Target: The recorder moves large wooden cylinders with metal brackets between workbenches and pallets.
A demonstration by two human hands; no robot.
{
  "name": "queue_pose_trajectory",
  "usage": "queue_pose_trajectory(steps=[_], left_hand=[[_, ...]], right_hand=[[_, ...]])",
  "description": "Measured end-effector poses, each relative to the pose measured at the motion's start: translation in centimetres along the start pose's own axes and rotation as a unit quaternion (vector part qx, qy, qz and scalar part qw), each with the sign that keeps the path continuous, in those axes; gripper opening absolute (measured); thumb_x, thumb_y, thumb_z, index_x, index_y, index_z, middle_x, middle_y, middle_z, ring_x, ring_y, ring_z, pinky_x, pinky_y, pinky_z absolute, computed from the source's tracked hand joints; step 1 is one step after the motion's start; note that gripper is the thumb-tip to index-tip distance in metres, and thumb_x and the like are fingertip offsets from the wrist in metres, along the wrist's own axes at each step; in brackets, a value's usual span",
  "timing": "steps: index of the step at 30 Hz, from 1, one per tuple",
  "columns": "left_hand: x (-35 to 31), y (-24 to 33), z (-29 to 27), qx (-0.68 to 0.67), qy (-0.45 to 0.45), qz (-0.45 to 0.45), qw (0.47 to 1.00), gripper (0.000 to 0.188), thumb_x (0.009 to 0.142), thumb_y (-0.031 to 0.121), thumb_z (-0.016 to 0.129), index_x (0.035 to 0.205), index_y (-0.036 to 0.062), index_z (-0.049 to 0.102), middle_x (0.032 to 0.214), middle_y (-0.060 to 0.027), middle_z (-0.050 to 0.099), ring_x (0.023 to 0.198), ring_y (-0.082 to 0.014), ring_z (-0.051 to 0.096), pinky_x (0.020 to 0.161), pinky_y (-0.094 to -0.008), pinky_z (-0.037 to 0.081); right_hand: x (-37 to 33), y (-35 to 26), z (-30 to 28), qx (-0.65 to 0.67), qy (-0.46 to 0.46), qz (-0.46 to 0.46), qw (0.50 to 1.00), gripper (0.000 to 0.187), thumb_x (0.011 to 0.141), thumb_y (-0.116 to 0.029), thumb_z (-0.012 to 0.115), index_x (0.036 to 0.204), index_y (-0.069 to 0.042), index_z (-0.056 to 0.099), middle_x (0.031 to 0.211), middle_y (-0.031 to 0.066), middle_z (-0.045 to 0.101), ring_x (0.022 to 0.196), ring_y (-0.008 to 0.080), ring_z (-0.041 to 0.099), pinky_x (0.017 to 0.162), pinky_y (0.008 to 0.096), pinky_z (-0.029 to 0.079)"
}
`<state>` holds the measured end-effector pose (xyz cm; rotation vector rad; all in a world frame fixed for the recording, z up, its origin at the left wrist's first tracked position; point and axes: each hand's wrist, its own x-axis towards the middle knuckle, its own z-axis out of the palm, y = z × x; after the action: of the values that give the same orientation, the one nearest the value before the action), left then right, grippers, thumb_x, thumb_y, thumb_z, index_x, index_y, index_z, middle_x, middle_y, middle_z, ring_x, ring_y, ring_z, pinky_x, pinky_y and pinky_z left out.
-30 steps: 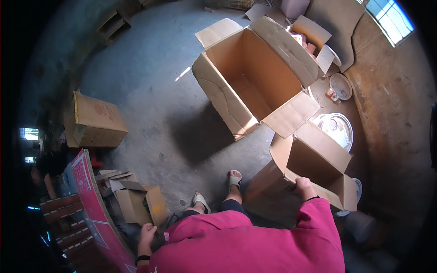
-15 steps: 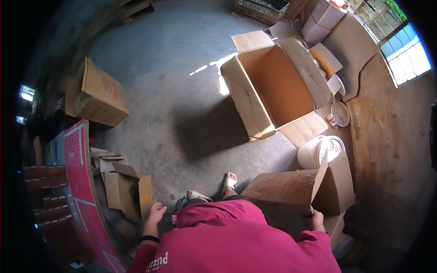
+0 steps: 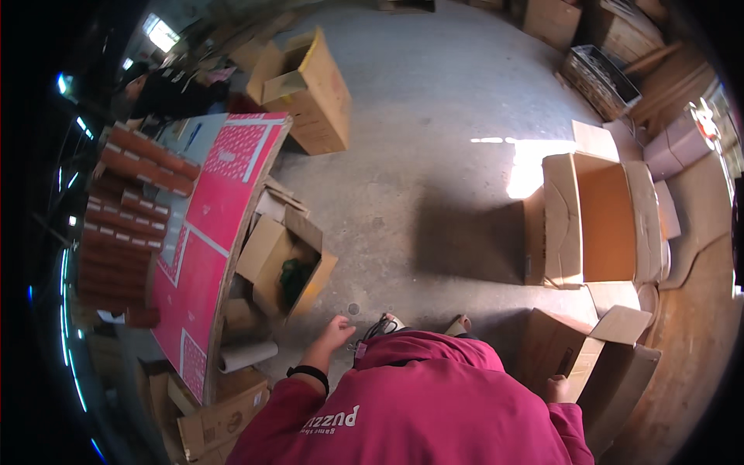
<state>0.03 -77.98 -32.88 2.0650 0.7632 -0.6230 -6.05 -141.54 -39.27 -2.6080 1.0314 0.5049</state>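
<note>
Head view: right hand [image 3: 557, 389] is closed at the edge of the carton [image 3: 546, 349], clamped on it as far as I can tell; fingertips are hidden. Carton sits just to my right, flaps spread. I hold the edge probably because it's thin and easy to hook one-handed; can't tell whether the carton tilts or sits flat.

Left hand [image 3: 335, 332] is bare, fingers loosely curled and not pressed together, nothing visible in it. Black band [image 3: 310, 377] on that wrist. Nearest thing is the small box [image 3: 263, 252], apart from my fingers, flaps up, something dark green [image 3: 294, 279] inside, too murky to name. One hand seems enough for the carton, which would explain the free left.

Beyond the carton: big box [image 3: 608, 217], flaps folded out, likely so the inside can be reached. Its shadow falls left, beside a sunlit patch on the floor [image 3: 372, 225].

Left side: pink table [image 3: 203, 225], reddish-brown stacks [image 3: 124, 263] in rows along its far side, presumably to save space. Past its corner, tall carton [image 3: 329, 108] stands open-topped. Co-worker [image 3: 174, 89], dark top, bends near it. Far right: crate [image 3: 601, 81].
</note>
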Motion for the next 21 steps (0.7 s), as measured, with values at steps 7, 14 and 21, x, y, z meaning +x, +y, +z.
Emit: queue_pose_trajectory(steps=[7,14,21], left_hand=[[-3.3,-8.3,-4.0,-0.083,0.144,-0.042,0.985,0.042,0.067,0.028,0.065,0.097,0.0005,0.052,0.088,-0.0156,0.058,0.082,-0.0251,0.057,0.071,-0.0324,0.045],[-8.7,-19.1,-4.3,-0.123,0.146,-0.211,0.959,0.049,0.065,0.035,0.063,0.096,-0.0010,0.054,0.094,-0.0178,0.057,0.089,-0.0277,0.055,0.078,-0.0337,0.043],[-9.0,-23.1,-3.0,-0.197,0.198,-0.348,0.895,0.052,0.060,0.036,0.064,0.097,0.0004,0.055,0.096,-0.0187,0.057,0.093,-0.0288,0.054,0.082,-0.0350,0.042]], right_hand=[[-1.5,-16.4,-2.3,0.053,-0.193,-0.016,0.980,0.028,0.062,-0.011,0.065,0.088,-0.001,0.061,0.076,0.0077,0.062,0.069,0.0158,0.060,0.058,0.0275,0.047],[3.2,-28.0,0.2,0.108,-0.221,-0.066,0.967,0.014,0.067,-0.005,0.056,0.079,0.001,0.060,0.065,0.0116,0.060,0.046,0.0148,0.054,0.037,0.0277,0.041],[4.1,-44.4,5.7,-0.011,-0.183,-0.407,0.895,0.022,0.061,-0.010,0.057,0.081,-0.001,0.061,0.059,0.0077,0.058,0.049,0.0138,0.053,0.041,0.0274,0.042]])
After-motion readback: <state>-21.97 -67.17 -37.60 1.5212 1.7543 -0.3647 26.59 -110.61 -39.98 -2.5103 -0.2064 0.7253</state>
